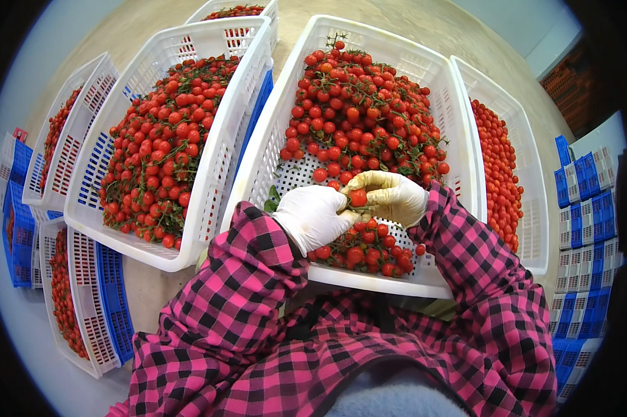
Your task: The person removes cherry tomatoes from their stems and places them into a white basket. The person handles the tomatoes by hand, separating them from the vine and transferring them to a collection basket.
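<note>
My left hand and my right hand, both in white gloves, meet over the near half of a white perforated plastic crate. Between their fingertips is a cherry tomato sprig with one red fruit showing and a green stem below it. The right glove is stained yellowish at the fingers. Beyond my hands, a large heap of red cherry tomatoes on green stems fills the far part of the crate. A smaller cluster of cherry tomatoes lies at the near wall, partly hidden by my left hand.
At the left stands another white crate heaped with cherry tomatoes on stems. To the right, a white crate contains loose tomatoes. Blue and white crates are stacked at far right; more filled crates stand at far left.
</note>
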Motion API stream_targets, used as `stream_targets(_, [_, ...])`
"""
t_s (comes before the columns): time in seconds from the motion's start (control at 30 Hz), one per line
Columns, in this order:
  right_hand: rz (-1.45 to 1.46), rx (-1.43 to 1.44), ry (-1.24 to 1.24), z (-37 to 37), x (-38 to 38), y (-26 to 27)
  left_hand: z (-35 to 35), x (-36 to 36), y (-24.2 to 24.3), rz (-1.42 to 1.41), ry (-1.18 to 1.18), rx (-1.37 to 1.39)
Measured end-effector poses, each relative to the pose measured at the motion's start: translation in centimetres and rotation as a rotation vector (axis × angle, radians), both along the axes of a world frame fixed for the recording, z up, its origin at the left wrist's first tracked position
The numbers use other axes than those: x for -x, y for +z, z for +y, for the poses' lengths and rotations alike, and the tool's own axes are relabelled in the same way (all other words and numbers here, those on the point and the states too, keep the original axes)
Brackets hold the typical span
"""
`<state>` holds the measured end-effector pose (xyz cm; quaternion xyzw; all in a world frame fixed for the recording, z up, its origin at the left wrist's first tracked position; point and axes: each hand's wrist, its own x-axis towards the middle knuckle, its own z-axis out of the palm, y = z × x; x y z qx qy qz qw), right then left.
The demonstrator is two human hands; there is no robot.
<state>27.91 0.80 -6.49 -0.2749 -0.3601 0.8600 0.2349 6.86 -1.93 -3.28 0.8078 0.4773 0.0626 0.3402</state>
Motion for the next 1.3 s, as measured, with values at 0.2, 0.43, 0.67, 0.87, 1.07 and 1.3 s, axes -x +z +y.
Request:
stream_targets(0.2, [-0.073,-0.050,-0.001,0.1,0.2,0.0,0.2,0.1,-0.7,-0.004,0.028,-0.073])
stream_targets(0.43, [-0.541,-0.400,0.184,0.8,-0.7,-0.4,0.1,0.8,-0.8,0.175,-0.064,-0.145])
stream_targets(0.67, [-0.792,-0.324,0.068,3.0,-1.3,-2.5,-0.3,0.8,-0.2,0.386,-0.324,0.065])
stream_targets(0.87, [-1.220,-1.051,0.172,0.3,1.9,-6.3,-0.4,0.9,-0.1,0.333,-0.372,0.074])
stream_targets(1.07, [-0.980,-0.649,0.163,1.4,2.2,-4.8,-0.2,1.6,-0.4,0.315,-0.292,0.094])
stream_targets(1.3, [-0.299,-0.302,0.099,0.2,1.3,-1.1,0.3,3.5,-0.1,0.183,-0.044,0.014])
